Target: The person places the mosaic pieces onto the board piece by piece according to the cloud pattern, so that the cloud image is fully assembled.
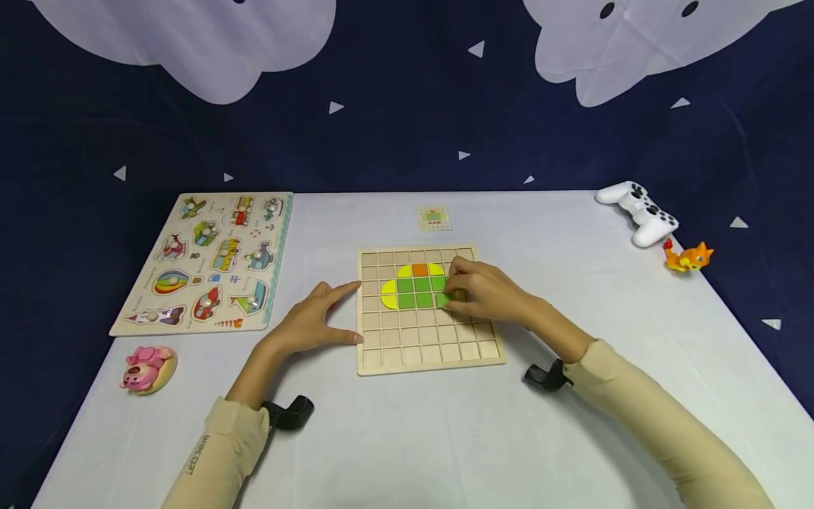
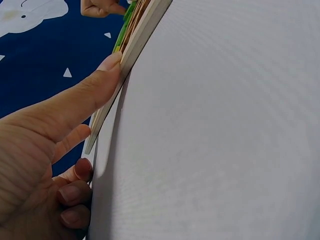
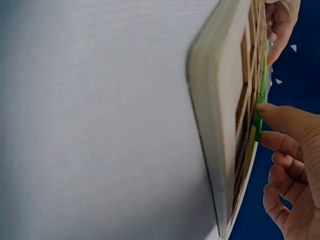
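Two hands at grid board (image 1: 425, 353), right hand (image 1: 486, 291) pinching green tile (image 1: 441, 300), left hand (image 1: 311, 324) flat against edge.

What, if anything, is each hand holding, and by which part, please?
The right hand pinches a green tile by its edge; the left hand only steadies the grid board's left edge.

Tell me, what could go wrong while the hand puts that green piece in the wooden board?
The right hand pinches a green piece at the grid board. If it goes in tilted, it might catch on the grid walls and not sit flat. The fingers are close to the green and yellow pieces already placed, so they could knock one loose. The left hand only rests against the board's edge, so a hard push might slide the board.
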Demonstrator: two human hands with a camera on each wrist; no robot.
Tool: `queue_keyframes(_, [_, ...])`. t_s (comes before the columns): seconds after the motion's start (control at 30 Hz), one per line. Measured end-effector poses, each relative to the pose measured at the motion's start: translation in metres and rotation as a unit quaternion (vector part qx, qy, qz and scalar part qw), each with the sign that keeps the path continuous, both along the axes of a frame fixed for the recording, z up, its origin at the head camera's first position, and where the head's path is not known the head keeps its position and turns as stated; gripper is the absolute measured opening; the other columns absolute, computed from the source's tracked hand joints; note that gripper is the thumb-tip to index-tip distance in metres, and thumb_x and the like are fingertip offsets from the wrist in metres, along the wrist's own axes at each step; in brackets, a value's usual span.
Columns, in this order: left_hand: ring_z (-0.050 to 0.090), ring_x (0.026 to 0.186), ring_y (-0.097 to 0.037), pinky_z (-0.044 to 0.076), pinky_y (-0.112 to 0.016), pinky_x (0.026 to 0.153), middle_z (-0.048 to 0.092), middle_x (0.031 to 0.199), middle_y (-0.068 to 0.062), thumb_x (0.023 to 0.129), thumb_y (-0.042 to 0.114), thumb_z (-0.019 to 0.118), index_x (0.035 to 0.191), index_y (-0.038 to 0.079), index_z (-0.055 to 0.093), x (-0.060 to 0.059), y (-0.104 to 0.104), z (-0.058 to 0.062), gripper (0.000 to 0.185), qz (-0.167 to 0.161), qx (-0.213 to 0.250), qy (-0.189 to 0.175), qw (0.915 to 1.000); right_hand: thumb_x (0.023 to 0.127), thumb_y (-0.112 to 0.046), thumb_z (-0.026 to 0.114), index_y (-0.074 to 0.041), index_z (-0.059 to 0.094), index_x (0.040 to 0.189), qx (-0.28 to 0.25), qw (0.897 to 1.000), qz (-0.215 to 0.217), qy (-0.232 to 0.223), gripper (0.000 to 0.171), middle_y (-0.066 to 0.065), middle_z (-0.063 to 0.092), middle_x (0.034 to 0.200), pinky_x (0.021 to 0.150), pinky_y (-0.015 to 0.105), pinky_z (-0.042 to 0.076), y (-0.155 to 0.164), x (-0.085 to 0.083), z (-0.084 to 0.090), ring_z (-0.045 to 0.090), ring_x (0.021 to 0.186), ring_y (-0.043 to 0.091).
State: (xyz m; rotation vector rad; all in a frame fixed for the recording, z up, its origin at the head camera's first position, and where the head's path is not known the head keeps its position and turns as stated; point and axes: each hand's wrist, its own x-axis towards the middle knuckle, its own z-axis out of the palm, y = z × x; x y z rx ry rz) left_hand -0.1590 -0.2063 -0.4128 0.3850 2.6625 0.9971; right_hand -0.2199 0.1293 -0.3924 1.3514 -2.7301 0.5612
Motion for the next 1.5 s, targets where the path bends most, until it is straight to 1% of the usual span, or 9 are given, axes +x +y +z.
queue_keyframes(0.1, [0.033,0.075,-0.019,0.028,-0.033,0.065,0.037,0.094,-0.005,0.071,0.043,0.087,0.154,0.022,0.039,0.000,0.001,0.000,0.098,-0.001,0.000,-0.001,1.0000,0.084,-0.023,0.080,-0.006,0.077,0.091,-0.001,1.000,-0.002,-0.012,0.019,0.002,0.057,0.097,0.075,0.031,0.050,-0.002,-0.001,-0.002,0.055,0.082,0.014])
queue_keyframes(0.23, [0.033,0.074,-0.019,0.027,-0.033,0.065,0.036,0.093,-0.005,0.071,0.043,0.087,0.154,0.022,0.039,0.000,0.001,0.000,0.098,0.002,-0.001,-0.002,1.0000,0.085,-0.023,0.080,-0.007,0.077,0.091,-0.001,1.000,-0.009,-0.025,0.018,0.003,0.057,0.098,0.074,0.032,0.050,-0.002,0.000,-0.003,0.055,0.081,0.015])
queue_keyframes(0.47, [0.036,0.078,-0.019,0.031,-0.034,0.068,0.038,0.095,-0.005,0.071,0.044,0.088,0.153,0.023,0.039,0.000,0.001,0.001,0.098,0.001,-0.001,0.000,1.0000,0.085,-0.023,0.079,-0.010,0.075,0.090,0.003,1.000,-0.013,-0.021,0.014,0.003,0.057,0.098,0.072,0.031,0.048,-0.003,0.000,-0.001,0.053,0.080,0.014])
queue_keyframes(0.57, [0.037,0.079,-0.019,0.031,-0.034,0.069,0.039,0.096,-0.006,0.071,0.044,0.087,0.154,0.024,0.039,0.000,0.001,0.002,0.098,0.000,-0.002,-0.001,1.0000,0.085,-0.024,0.079,-0.011,0.075,0.089,0.007,0.999,-0.022,-0.028,0.015,0.003,0.057,0.097,0.070,0.030,0.046,-0.004,-0.001,0.001,0.051,0.079,0.013])
queue_keyframes(0.7, [0.038,0.079,-0.020,0.032,-0.034,0.069,0.040,0.097,-0.006,0.071,0.044,0.087,0.154,0.023,0.039,0.001,0.001,0.002,0.098,0.000,-0.004,-0.001,1.0000,0.086,-0.026,0.079,-0.011,0.075,0.092,0.018,0.998,-0.033,-0.049,0.016,0.003,0.057,0.097,0.070,0.031,0.045,-0.004,-0.002,0.003,0.050,0.079,0.014])
queue_keyframes(0.83, [0.038,0.079,-0.020,0.032,-0.034,0.069,0.040,0.097,-0.006,0.071,0.044,0.087,0.154,0.022,0.039,0.001,0.001,0.000,0.098,-0.002,-0.004,-0.003,1.0000,0.086,-0.030,0.079,-0.013,0.077,0.098,0.018,0.997,-0.045,-0.063,0.021,0.002,0.056,0.100,0.073,0.032,0.045,0.002,-0.001,0.006,0.051,0.082,0.016])
queue_keyframes(1.03, [0.036,0.077,-0.019,0.030,-0.033,0.067,0.039,0.096,-0.005,0.071,0.046,0.087,0.154,0.024,0.038,0.001,0.000,-0.001,0.099,-0.004,-0.006,0.000,1.0000,0.087,-0.027,0.077,-0.011,0.077,0.109,0.006,0.994,-0.086,-0.069,0.028,0.005,0.057,0.103,0.073,0.035,0.043,0.030,0.004,0.014,0.052,0.085,0.022])
queue_keyframes(1.27, [0.036,0.076,-0.019,0.031,-0.033,0.067,0.039,0.096,-0.006,0.071,0.046,0.087,0.154,0.023,0.038,0.001,-0.002,-0.001,0.099,-0.007,-0.004,0.004,1.0000,0.083,-0.021,0.081,-0.009,0.077,0.106,0.019,0.988,-0.143,-0.048,0.026,0.006,0.057,0.102,0.072,0.038,0.045,0.076,0.009,0.011,0.054,0.086,0.022])
queue_keyframes(1.5, [0.037,0.078,-0.019,0.032,-0.033,0.068,0.040,0.097,-0.006,0.071,0.046,0.087,0.154,0.023,0.039,0.001,-0.001,-0.001,0.098,-0.007,-0.003,0.007,0.9999,0.081,-0.020,0.082,-0.007,0.077,0.104,0.028,0.984,-0.175,-0.032,0.027,0.003,0.056,0.100,0.073,0.041,0.047,0.114,0.017,0.007,0.055,0.087,0.021])
